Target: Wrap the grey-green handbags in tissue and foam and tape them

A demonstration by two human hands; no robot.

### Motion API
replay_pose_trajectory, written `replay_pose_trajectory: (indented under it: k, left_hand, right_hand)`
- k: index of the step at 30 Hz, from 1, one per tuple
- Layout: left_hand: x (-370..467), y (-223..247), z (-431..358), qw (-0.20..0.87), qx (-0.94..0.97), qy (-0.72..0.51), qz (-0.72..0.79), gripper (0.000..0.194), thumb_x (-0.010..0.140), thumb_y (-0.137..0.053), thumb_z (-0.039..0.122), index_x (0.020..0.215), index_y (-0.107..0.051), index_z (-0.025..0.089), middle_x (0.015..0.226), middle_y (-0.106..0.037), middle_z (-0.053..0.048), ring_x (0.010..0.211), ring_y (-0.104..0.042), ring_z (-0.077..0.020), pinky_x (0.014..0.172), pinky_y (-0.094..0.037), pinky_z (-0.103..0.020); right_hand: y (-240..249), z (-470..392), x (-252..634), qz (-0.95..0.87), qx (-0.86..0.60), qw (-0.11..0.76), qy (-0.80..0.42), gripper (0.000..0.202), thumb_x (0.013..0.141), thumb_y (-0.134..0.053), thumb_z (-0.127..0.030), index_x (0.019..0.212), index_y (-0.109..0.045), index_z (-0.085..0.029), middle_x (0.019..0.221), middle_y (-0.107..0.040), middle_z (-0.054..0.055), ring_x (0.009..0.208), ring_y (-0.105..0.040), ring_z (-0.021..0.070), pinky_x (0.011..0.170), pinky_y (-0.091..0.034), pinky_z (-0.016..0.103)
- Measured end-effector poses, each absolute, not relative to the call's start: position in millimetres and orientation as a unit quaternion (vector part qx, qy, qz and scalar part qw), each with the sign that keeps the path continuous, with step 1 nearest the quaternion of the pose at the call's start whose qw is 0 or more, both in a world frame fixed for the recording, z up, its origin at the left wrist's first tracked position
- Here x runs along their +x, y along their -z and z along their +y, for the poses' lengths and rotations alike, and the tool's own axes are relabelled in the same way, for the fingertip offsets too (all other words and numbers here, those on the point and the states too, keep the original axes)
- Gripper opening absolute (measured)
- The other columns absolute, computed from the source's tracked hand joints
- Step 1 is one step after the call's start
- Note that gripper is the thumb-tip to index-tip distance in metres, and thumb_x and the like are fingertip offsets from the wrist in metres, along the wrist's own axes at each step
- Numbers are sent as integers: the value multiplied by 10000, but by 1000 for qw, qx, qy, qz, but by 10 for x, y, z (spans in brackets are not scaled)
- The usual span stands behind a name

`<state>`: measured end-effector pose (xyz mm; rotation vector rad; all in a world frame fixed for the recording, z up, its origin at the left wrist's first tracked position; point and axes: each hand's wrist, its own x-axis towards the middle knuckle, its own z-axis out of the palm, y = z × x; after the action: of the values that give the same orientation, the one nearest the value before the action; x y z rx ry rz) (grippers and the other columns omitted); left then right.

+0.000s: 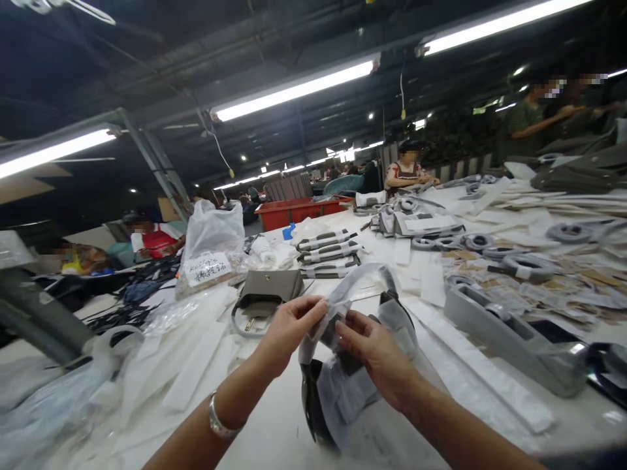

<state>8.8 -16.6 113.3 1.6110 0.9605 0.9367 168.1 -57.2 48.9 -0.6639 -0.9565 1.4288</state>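
A dark bag strap (pixel 312 398), partly wrapped in translucent white sheet, lies in a loop on the white table in front of me. My left hand (pixel 289 329) pinches the wrapped part of the strap between thumb and fingertips. Close to its right, my right hand (pixel 379 346) has thumb and fingers closed on the sheet-covered part of the same strap. Loose white wrapping sheet (pixel 350 391) hangs below the right hand. Beyond my left hand stands an olive-grey handbag (pixel 272 287) with a strap looped beside it.
Several wrapped strap bundles (pixel 328 251) lie ahead. A grey tape dispenser (pixel 509 343) stands at right, near white strips (pixel 480 365). Coiled straps and small packets cover the right side. At left are a labelled plastic bag (pixel 210 241) and sheets. Co-workers sit beyond a red bin (pixel 304 212).
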Motion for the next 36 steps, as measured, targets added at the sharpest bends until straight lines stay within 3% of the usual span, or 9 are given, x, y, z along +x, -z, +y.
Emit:
replay_pose_trajectory:
  k: [3, 9, 16, 19, 22, 25, 31, 36]
  left_hand:
    - [84, -1132, -146, 476, 669, -401, 405, 415, 805, -721, 506, 1035, -681, 162, 873, -683, -34, 748, -601, -155, 678, -464, -252]
    - [53, -1162, -123, 440, 683, -392, 431, 402, 797, -728, 505, 945, -655, 139, 793, -638, -30, 710, -571, -147, 643, -447, -245]
    - [36, -1260, -119, 436, 717, -340, 425, 534, 809, -715, 484, 1249, -616, 199, 1053, -667, -65, 912, -608, -207, 780, -477, -294]
    - [11, -1329, -90, 447, 755, -248, 410, 422, 874, -616, 536, 1093, -679, 181, 920, -665, -29, 841, -579, -177, 740, -448, -261]
    - [10, -1411, -88, 409, 791, -188, 415, 439, 908, -532, 575, 868, -679, 164, 795, -629, -2, 759, -546, -156, 681, -425, -240]
    - [19, -1430, -93, 385, 806, -168, 417, 419, 904, -526, 564, 874, -685, 177, 817, -659, -10, 804, -586, -187, 745, -470, -261]
    - [36, -1247, -63, 319, 767, -281, 480, 397, 703, -706, 608, 845, -731, 238, 908, -737, -30, 1056, -637, -298, 909, -524, -318]
    - [120, -1230, -185, 422, 673, -289, 534, 575, 575, -776, 683, 939, -742, 238, 1163, -721, -46, 1196, -600, -317, 1001, -508, -342]
  right_hand:
    - [-576, -593, 1626, -416, -273, 626, -600, 390, 804, -765, -449, 1127, -688, -245, 1136, -697, 51, 1109, -622, 259, 1034, -455, 412]
    - [-610, -573, 1582, -427, -297, 642, -564, 342, 801, -758, -476, 1007, -696, -209, 929, -679, 36, 893, -633, 224, 898, -498, 370]
    - [-639, -551, 1580, -455, -312, 648, -526, 344, 803, -762, -439, 1024, -704, -181, 916, -698, 43, 852, -625, 188, 774, -486, 283]
    - [-614, -549, 1615, -475, -322, 644, -506, 304, 799, -767, -405, 982, -708, -170, 884, -708, 42, 821, -644, 186, 749, -503, 278]
    - [-576, -517, 1658, -484, -343, 641, -487, 240, 783, -774, -354, 903, -710, -155, 823, -718, 41, 766, -665, 184, 705, -513, 271]
    - [-548, -486, 1694, -490, -365, 645, -459, 175, 774, -769, -301, 852, -712, -154, 783, -727, 38, 738, -680, 187, 686, -523, 272]
    - [-578, -449, 1776, -605, -442, 600, -279, 80, 793, -760, -261, 843, -741, -203, 772, -734, -3, 725, -672, 154, 663, -481, 233]
    - [-545, -496, 2022, -718, -419, 532, -159, 131, 882, -702, -339, 906, -752, -221, 857, -745, 8, 797, -673, 141, 717, -467, 211]
